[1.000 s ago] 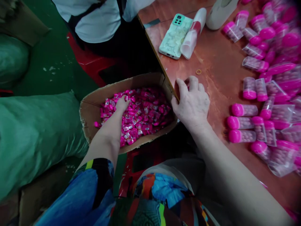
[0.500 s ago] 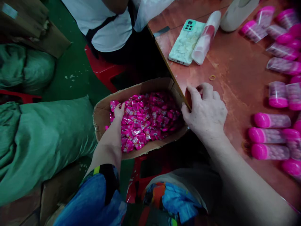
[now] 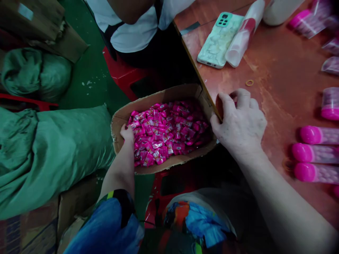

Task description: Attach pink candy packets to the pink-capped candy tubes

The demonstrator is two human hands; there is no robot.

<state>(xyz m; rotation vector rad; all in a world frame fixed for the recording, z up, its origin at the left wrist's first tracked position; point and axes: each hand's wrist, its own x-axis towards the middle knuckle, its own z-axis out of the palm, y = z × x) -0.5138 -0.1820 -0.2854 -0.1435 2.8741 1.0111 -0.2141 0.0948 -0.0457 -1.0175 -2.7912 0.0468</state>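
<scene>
My left hand (image 3: 127, 133) is inside a cardboard box (image 3: 123, 111), low against its left end wall. Its fingers are curled at the edge of the pile, and whatever they hold is hidden. Small pink shiny packets (image 3: 161, 132) fill much of the box. My right hand (image 3: 239, 123) grips the corner of the reddish table (image 3: 278, 95), thumb at the side edge and bent fingers on top. A dark reddish patch shows under those fingers, too shaded to name. A yellowish rubber band (image 3: 249, 83) lies just beyond them.
A phone (image 3: 219, 40) and a rolled clear plastic sheet (image 3: 245, 33) lie on the table. Pink-capped clear jars (image 3: 317, 153) line its right side. Green sacks (image 3: 69, 151) stand left of the box. Another person in white (image 3: 132, 35) sits ahead near a red stool (image 3: 119, 72).
My left hand has drawn back from the packets to the box's left end, its fingers now curled in. My right hand keeps its hold on the table; the whole view has shifted slightly.
</scene>
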